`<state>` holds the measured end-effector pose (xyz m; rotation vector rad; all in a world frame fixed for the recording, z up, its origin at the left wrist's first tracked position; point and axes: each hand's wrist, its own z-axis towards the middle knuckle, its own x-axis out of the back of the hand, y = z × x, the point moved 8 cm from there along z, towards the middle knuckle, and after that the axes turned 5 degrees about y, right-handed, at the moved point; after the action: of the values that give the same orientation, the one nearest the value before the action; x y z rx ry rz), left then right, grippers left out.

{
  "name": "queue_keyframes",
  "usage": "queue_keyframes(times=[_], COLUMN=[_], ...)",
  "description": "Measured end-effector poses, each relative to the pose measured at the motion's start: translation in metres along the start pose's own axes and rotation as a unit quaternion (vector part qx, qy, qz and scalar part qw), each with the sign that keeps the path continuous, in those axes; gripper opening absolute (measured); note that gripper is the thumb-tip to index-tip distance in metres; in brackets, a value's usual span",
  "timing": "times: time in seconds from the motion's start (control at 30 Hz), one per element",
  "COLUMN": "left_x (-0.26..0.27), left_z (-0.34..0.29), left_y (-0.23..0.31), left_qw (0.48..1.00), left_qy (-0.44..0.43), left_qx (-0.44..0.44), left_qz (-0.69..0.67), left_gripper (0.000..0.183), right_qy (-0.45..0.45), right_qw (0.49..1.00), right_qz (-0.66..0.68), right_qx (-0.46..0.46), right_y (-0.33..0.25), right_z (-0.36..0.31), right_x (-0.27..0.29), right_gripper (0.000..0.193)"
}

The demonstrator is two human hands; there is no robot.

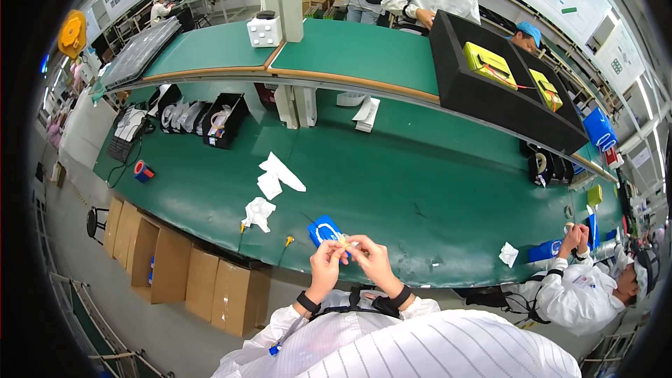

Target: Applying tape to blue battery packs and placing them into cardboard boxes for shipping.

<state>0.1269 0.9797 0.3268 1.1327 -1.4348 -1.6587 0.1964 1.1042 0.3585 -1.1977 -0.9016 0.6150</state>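
My left hand and my right hand meet near the table's front edge, fingertips pinched together. Between them is something small and yellowish, too little of it visible to name. Just beyond the fingers lies a blue wrapped pack with a white loop on its top, partly covered by my hands. Left of it, a yellow-tipped dark cable hangs over the edge. Crumpled white paper rests farther left, beside a second yellow-tipped cable.
Cardboard boxes stand along the table's front left. A tape roll and black bins sit at the left. Above the back runs a shelf with a black divided box holding yellow packs. A co-worker works at the right.
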Motion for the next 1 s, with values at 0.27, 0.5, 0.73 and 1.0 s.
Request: queue_keyframes(times=[0.27, 0.5, 0.73, 1.0], left_x=[-0.004, -0.014, -0.006, -0.014], left_z=[0.002, -0.002, 0.001, 0.001], left_y=[0.005, 0.011, 0.012, 0.032], left_qw=[0.991, 0.963, 0.962, 0.95], left_qy=[-0.069, -0.122, -0.07, -0.051], left_qx=[0.029, -0.032, 0.038, -0.143], left_qz=[0.11, 0.238, 0.26, 0.273], left_gripper=[0.024, 0.027, 0.009, 0.01], right_qy=[-0.082, -0.067, -0.07, -0.046], right_qw=[0.949, 0.932, 0.945, 0.962], right_qz=[0.275, 0.342, 0.31, 0.255], right_qx=[-0.133, -0.097, -0.082, -0.087], right_y=[0.026, 0.007, -0.02, 0.001], right_z=[-0.002, 0.004, -0.005, -0.007], right_x=[0.0, 0.007, 0.009, 0.016], right_gripper=[0.049, 0.056, 0.062, 0.056])
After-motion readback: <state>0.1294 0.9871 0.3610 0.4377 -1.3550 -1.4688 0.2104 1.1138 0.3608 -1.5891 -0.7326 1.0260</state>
